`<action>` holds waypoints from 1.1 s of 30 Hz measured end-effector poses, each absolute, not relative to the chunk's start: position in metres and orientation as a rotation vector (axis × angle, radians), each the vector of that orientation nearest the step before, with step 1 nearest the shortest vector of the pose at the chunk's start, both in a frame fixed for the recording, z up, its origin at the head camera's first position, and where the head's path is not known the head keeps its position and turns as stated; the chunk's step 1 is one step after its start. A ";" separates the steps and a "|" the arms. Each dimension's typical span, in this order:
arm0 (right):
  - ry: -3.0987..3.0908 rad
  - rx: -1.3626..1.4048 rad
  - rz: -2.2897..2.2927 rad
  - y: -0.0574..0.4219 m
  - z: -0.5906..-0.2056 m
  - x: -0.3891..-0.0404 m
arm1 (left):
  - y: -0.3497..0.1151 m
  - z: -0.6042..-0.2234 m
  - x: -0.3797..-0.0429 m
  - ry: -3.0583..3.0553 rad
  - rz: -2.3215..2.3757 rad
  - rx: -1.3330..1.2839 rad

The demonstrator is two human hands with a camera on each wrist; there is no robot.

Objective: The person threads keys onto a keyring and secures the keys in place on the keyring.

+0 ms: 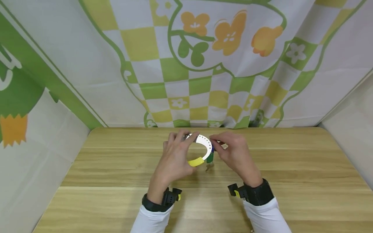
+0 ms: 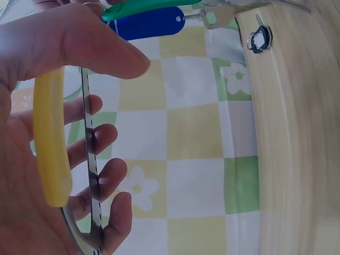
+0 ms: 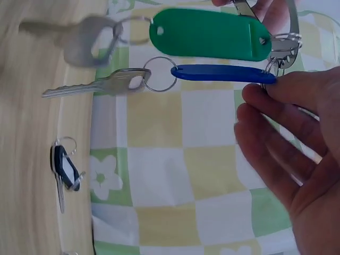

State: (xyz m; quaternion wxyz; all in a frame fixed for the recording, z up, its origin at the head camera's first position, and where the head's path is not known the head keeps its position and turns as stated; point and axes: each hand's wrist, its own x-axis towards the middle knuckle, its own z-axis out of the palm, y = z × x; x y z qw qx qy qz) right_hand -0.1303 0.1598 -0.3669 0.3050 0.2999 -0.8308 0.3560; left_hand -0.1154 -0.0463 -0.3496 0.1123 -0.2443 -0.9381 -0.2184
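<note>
My left hand grips a flat metal key hoop with a row of small holes and a yellow handle sleeve; the thumb lies by the sleeve, the fingers behind the metal band. At the hoop's right side my right hand pinches the small ring end of a blue key tag between thumb and forefinger. A silver key hangs from that tag's other end. Above it in the right wrist view, a green key tag hangs by rings at the hoop, bearing a blurred key.
On the wooden table lies a black-framed key tag with a key and ring, beyond the hands' work. A checked green, yellow and white curtain hangs along the table's far edge. Both wrists carry black camera straps.
</note>
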 end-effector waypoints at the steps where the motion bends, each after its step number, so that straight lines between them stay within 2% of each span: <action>1: -2.223 0.774 0.972 0.160 -0.367 -0.130 | -0.046 -0.350 -0.115 -2.754 -0.645 -0.712; 11: -2.357 0.508 1.165 0.153 -0.367 -0.130 | -0.044 -0.350 -0.115 -2.765 -0.590 -0.691; 25: -2.309 0.783 0.737 0.157 -0.365 -0.126 | -0.046 -0.352 -0.115 -2.739 -0.591 -0.765; 29: -2.354 0.740 0.802 0.156 -0.364 -0.125 | -0.047 -0.352 -0.115 -2.747 -0.606 -0.757; 33: -2.460 0.574 0.954 0.154 -0.362 -0.124 | -0.046 -0.351 -0.115 -2.749 -0.575 -0.745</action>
